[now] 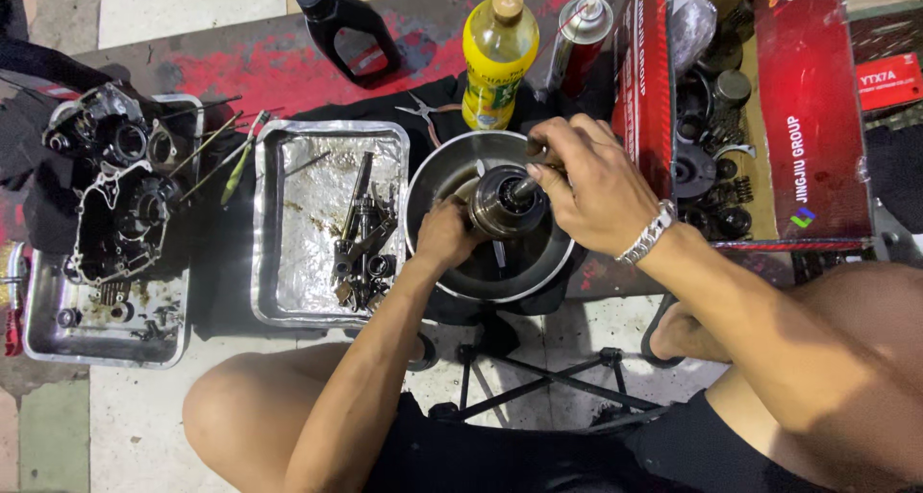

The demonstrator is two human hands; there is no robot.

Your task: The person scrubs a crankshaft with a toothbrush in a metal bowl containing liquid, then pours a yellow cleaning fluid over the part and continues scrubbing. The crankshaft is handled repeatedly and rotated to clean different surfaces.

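Observation:
My left hand (444, 235) grips a round metal engine part (502, 202), a clutch-like hub, over a round steel bowl (452, 161). My right hand (586, 180), with a metal bracelet on the wrist, is closed on the shaft that sticks out of the top of that part. A small blade-like tool (499, 254) lies in the bowl under the part.
A steel tray (288, 214) with shafts and gears (365, 243) lies left of the bowl. Further left, an engine crankcase (120, 195) rests on another tray. A yellow bottle (498, 55), black oil bottle (341, 22), spray can (577, 41), pliers (423, 113) and a red cardboard box of parts (721, 118) stand behind.

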